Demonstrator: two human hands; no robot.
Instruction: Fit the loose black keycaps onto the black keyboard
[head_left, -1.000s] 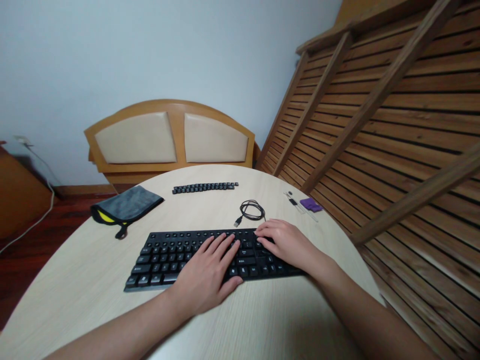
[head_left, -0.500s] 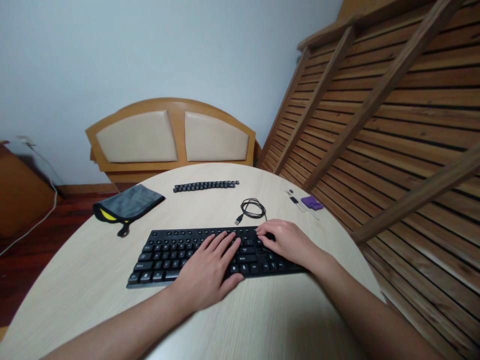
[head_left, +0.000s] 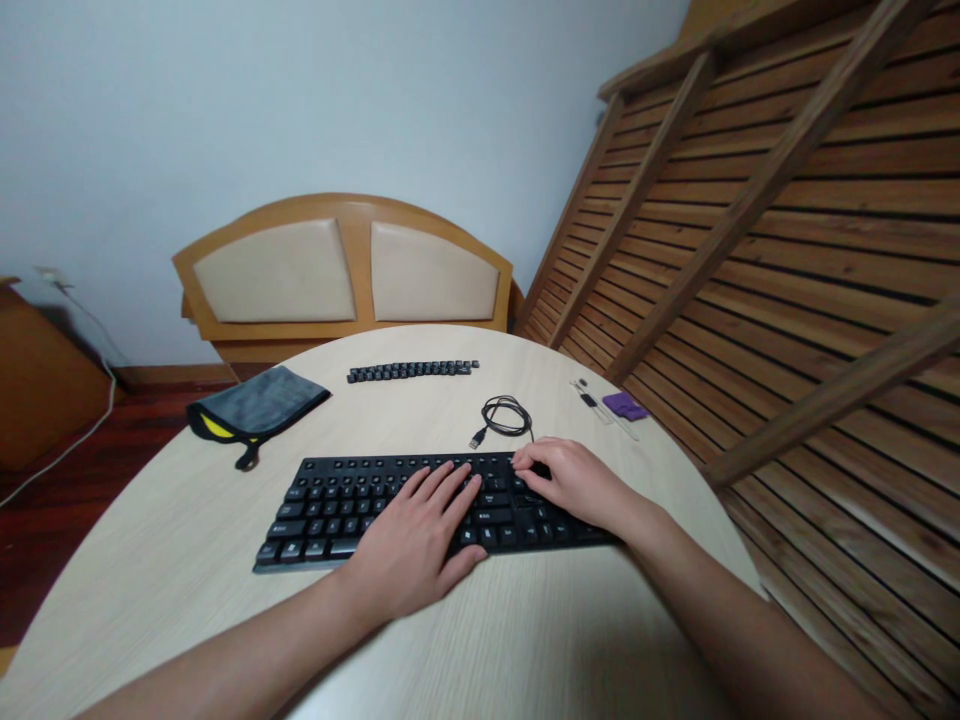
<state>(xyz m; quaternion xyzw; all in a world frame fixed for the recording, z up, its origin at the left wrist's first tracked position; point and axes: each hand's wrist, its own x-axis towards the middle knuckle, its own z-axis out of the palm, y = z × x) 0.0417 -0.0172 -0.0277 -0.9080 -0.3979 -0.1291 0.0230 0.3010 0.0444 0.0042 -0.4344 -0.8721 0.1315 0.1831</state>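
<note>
A black keyboard (head_left: 322, 510) lies across the near part of the table. My left hand (head_left: 412, 550) rests flat on its middle keys, fingers stretched out and slightly apart, thumb at the front edge. Over the right part of the keyboard, my right hand (head_left: 574, 485) is bent down, thumb and fingers drawn together at the upper keys. Whatever is between those fingertips is too small and hidden to make out. Behind the keyboard lies its coiled black cable (head_left: 506, 402) with a USB plug (head_left: 478, 437). Farther back, several loose black keycaps (head_left: 409, 371) stand in rows.
A grey and yellow cloth (head_left: 262, 405) lies at the left of the round table (head_left: 172, 560). Thin tools (head_left: 600, 405) and a folded purple cloth (head_left: 624, 405) are at the right edge. A headboard (head_left: 360, 270) stands behind, and wooden slats (head_left: 750, 250) lean at the right.
</note>
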